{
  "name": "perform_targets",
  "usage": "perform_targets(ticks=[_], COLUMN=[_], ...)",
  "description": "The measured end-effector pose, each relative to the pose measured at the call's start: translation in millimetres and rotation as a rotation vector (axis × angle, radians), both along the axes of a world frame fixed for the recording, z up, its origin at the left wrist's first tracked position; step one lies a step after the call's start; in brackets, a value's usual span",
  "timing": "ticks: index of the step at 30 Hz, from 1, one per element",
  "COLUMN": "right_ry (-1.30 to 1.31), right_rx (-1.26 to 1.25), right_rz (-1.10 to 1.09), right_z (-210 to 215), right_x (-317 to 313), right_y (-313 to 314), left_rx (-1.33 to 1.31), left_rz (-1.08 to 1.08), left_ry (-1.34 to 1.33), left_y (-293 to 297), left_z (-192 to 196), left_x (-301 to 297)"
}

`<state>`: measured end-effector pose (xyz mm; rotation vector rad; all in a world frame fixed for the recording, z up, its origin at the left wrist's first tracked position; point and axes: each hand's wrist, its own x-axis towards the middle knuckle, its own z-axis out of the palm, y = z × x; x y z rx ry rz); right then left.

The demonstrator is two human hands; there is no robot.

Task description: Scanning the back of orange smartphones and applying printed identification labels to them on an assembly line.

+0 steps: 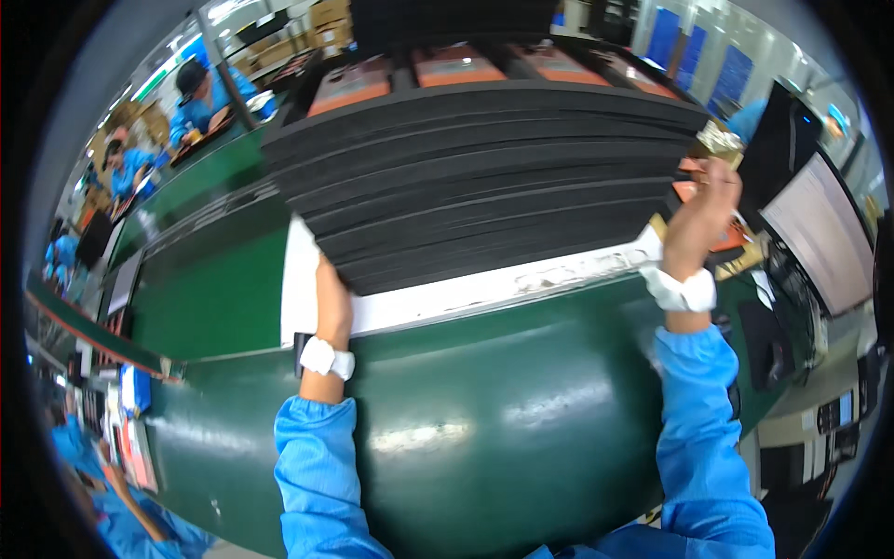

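A tall stack of black foam trays (pixel 484 182) stands before me on the green work surface, its layers slightly uneven. Below its front runs a white board or base (pixel 503 289) with dark scuffs. My left hand (pixel 332 296) is against the stack's lower left corner, and its fingers are hidden by the stack and white board. At the right end, my right hand (pixel 700 216) is raised beside the trays, fingers stretched upward and a little blurred. Whether it touches the foam I cannot tell. Orange-and-clear packed items (pixel 456 65) lie in the compartments of the top tray.
A monitor (pixel 824 233) and black mouse (pixel 775 359) are at the right. Orange and gold packages (pixel 731 233) lie behind my right hand. Left of the stack, a green conveyor belt (pixel 219 279) leads back toward co-workers in blue (pixel 200 107). Another person's arm (pixel 130 498) shows at the lower left.
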<state>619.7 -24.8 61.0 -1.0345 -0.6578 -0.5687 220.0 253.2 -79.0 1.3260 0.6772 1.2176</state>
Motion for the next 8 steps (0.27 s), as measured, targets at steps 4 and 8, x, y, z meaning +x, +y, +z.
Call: perform_targets(ticks=[4, 8], right_ry=[-0.283, -0.248], right_rx=[0.101, -0.018], right_rz=[1.117, 1.632], right_z=[63, 70], right_x=[-81, -149], right_y=[-31, -20], left_rx=[-0.03, 0.108], left_rz=[-0.062, 0.013], left_ry=[0.039, 0.139], left_y=[-3, 14], left_z=[2, -17], left_x=[10, -4])
